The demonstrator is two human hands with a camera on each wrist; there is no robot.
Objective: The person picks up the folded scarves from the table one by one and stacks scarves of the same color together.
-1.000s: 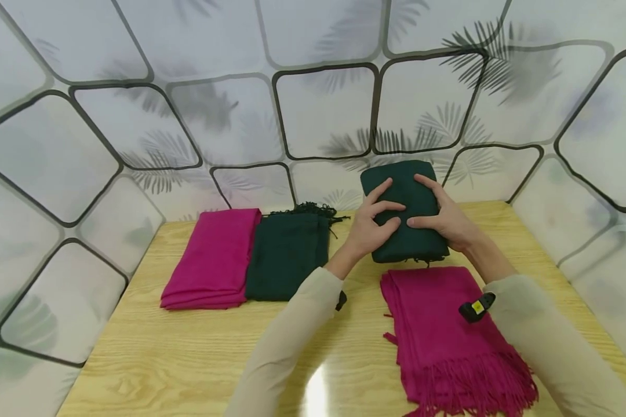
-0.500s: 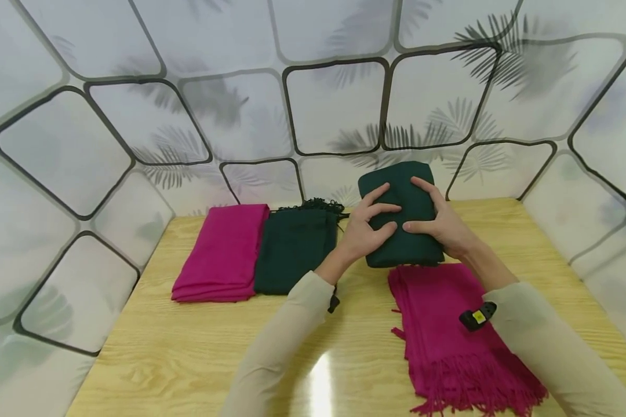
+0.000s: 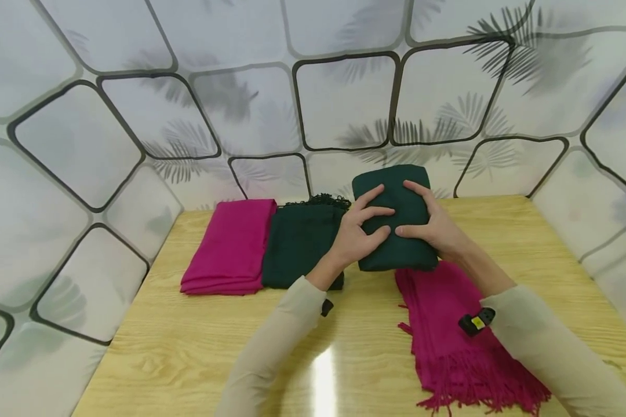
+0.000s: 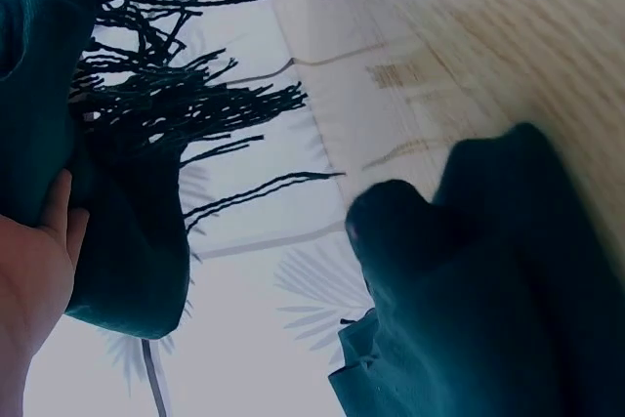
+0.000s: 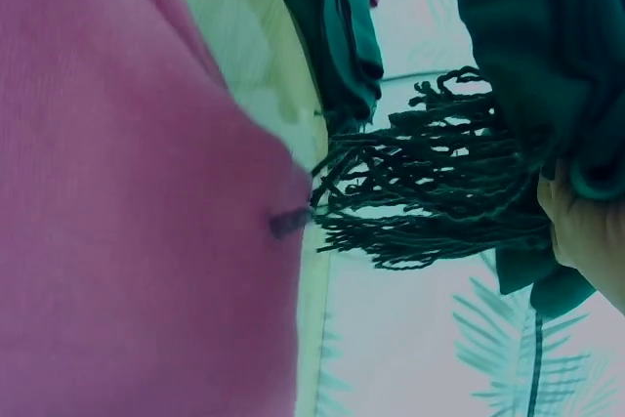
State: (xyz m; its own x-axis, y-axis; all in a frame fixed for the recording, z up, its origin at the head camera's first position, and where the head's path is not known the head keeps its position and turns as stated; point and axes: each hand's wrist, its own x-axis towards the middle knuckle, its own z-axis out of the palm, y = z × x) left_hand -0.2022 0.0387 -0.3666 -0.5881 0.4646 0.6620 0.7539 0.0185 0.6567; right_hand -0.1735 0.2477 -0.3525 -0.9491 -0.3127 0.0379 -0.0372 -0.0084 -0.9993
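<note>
Both hands hold a folded dark green scarf just above the wooden table. My left hand grips its left side and my right hand its right side, fingers spread over the top. In the left wrist view its black-green fringe hangs loose below the bundle beside my palm. The right wrist view shows the same fringe under my right hand.
A magenta fringed scarf lies flat under my right forearm. A second dark green scarf and a folded magenta scarf lie side by side at the back left. A patterned wall closes in the table's far and side edges.
The hands have carried the folded green scarf slightly left, closer to the flat green scarf. The grip looks the same, and the view has shifted a little.
</note>
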